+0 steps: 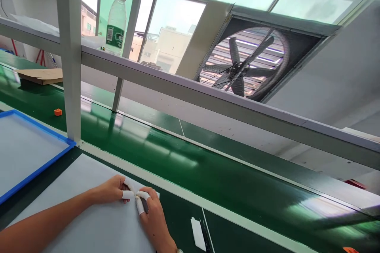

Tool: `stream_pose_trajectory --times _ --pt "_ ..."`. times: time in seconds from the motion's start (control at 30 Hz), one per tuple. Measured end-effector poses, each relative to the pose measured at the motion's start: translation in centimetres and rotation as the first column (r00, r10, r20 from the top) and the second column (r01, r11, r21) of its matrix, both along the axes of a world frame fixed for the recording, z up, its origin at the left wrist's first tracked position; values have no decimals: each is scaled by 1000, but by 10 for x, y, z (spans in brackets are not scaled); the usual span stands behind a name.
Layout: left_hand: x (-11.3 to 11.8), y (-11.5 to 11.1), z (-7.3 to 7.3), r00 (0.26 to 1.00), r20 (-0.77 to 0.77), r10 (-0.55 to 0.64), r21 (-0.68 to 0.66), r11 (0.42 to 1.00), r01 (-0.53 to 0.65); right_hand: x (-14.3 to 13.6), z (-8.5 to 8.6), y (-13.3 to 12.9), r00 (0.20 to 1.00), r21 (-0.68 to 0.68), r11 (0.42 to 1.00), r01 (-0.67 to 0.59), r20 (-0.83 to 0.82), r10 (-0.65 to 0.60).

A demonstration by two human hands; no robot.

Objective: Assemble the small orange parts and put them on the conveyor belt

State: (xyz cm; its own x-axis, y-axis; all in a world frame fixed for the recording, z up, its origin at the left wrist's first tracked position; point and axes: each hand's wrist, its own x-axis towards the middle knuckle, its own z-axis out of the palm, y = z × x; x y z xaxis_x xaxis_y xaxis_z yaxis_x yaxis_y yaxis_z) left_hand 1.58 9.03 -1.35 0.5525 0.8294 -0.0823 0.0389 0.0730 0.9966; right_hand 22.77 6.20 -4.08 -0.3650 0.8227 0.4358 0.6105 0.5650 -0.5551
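Note:
A large white sheet (97,225) covers the green work surface in front of me, and both hands are over it. My left hand (111,189) reaches in from the left, fingers curled and pinched, with white finger cots on the tips. My right hand (154,213) is close beside it, thumb and forefinger in white cots and pressed together. The fingertips of both hands nearly meet. Whatever they pinch there is too small and too covered to make out.
A blue-rimmed tray (44,168) lies at left. Beyond runs a green conveyor belt (166,166) with an orange piece (57,112) on it. A grey post (69,87) and shelf rail (208,97) cross the view; a bottle (115,23) stands on the shelf. A white strip (198,233) lies right.

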Motion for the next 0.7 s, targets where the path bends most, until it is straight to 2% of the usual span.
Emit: stream_pose_trajectory --times 0.2,0.47,0.7 --pt "-2 7 8 996 81 40 -200 979 -23 0 4 1 1000 -3 1000 5 2 -5" --pt "-1 9 7 990 143 1 -258 966 37 1 3 5 1000 -11 1000 -12 -7 12" --pt "-3 12 4 983 185 -10 -315 947 69 7 -5 8 1000 32 999 -25 14 25"
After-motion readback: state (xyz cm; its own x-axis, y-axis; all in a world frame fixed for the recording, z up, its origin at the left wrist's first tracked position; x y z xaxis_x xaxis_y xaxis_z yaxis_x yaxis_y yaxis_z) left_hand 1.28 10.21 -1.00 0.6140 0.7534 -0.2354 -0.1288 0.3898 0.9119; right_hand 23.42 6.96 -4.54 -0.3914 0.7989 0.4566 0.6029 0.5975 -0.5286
